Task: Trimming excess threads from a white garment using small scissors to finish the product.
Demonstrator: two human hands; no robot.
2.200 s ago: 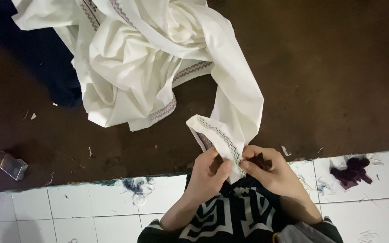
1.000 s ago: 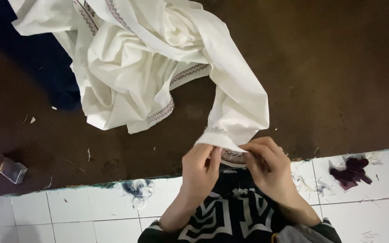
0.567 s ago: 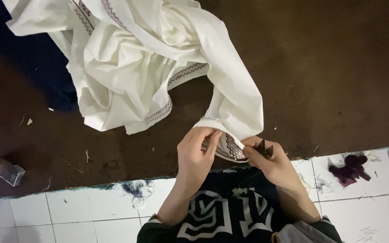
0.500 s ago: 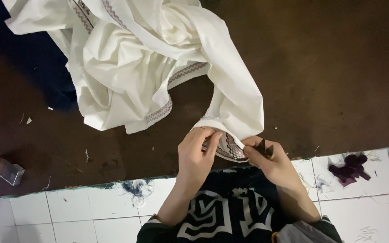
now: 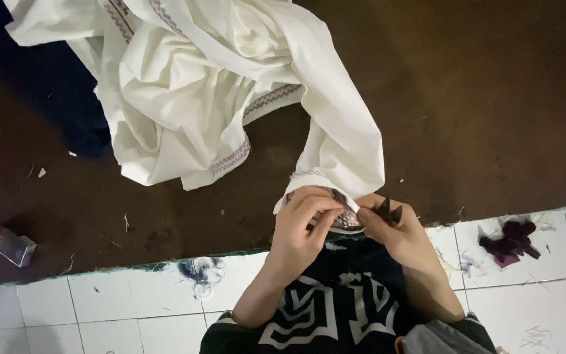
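Observation:
A large white garment (image 5: 230,85) with embroidered trim bands lies heaped on the dark brown carpet (image 5: 479,98). One sleeve runs down to my hands. My left hand (image 5: 302,226) pinches the sleeve's embroidered cuff (image 5: 339,216) from the left. My right hand (image 5: 397,233) holds the cuff's right edge and also grips a small dark pointed tool (image 5: 388,211), probably thread snips, its tips pointing up. Both hands sit close together above my dark patterned top.
White tiled floor (image 5: 99,308) runs along the near side, with thread scraps and a dark purple fabric scrap (image 5: 509,239) at right. A small clear box (image 5: 11,244) rests on the carpet at left. Dark blue cloth (image 5: 67,98) lies under the garment's left side.
The cuff has been turned between my hands; the embroidered band faces up now. My hands shifted slightly upward and the dark tool has come into sight in my right hand.

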